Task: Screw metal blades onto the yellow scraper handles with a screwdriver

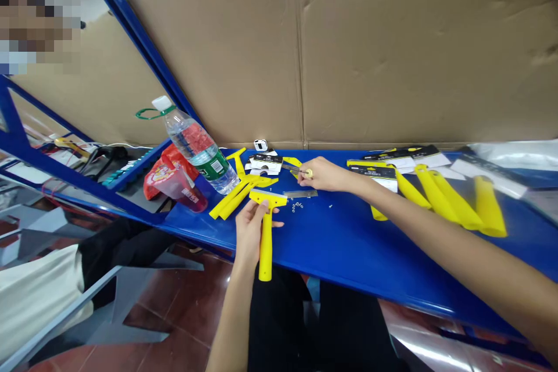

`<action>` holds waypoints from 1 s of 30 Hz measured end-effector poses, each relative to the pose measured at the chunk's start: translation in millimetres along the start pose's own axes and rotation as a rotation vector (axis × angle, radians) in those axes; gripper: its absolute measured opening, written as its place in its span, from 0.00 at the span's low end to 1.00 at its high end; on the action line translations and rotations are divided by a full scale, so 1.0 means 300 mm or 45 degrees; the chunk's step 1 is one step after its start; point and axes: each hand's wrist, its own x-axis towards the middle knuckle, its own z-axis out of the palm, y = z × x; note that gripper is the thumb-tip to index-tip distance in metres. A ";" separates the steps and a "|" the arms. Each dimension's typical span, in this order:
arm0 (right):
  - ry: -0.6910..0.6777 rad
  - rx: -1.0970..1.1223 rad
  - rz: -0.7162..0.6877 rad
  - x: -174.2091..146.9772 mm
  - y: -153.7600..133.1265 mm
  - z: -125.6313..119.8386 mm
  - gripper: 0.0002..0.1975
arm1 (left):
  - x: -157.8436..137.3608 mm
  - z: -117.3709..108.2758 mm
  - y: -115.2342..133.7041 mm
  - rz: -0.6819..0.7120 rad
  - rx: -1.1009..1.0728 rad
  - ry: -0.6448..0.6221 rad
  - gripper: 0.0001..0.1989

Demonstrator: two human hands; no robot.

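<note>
My left hand (250, 231) grips a yellow T-shaped scraper (265, 226) by its handle, head pointing away, at the near edge of the blue table (349, 244). My right hand (325, 174) reaches across the table and pinches a small screwdriver (296, 170) with a yellow end. A flat metal blade (300, 193) lies just in front of the scraper head, with several tiny screws (297, 206) scattered beside it. More yellow scraper handles (238, 192) lie crossed to the left of the held one.
A plastic water bottle (196, 148) leans over a red snack bag (168, 177) at the left. Yellow scrapers (453, 200) and black packaging cards (401, 154) lie at the right. Cardboard sheets (349, 46) wall the back. Another person (39, 296) sits at the left.
</note>
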 end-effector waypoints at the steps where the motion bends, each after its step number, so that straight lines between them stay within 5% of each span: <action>1: -0.035 -0.026 0.007 0.004 0.012 0.014 0.07 | 0.014 -0.020 -0.001 0.029 0.008 0.023 0.23; 11: -0.246 0.217 -0.057 -0.031 -0.036 0.003 0.07 | 0.040 -0.074 0.006 0.015 0.032 -0.009 0.25; 18: -0.415 0.336 -0.227 -0.026 -0.093 0.090 0.02 | 0.046 -0.075 -0.007 0.055 -0.028 0.014 0.23; 25: -0.353 0.228 -0.302 -0.019 -0.067 0.124 0.09 | 0.049 -0.077 -0.015 0.075 -0.001 0.009 0.24; 30: -0.176 0.208 -0.315 -0.029 -0.072 0.061 0.11 | 0.056 -0.068 -0.016 0.047 0.032 0.014 0.25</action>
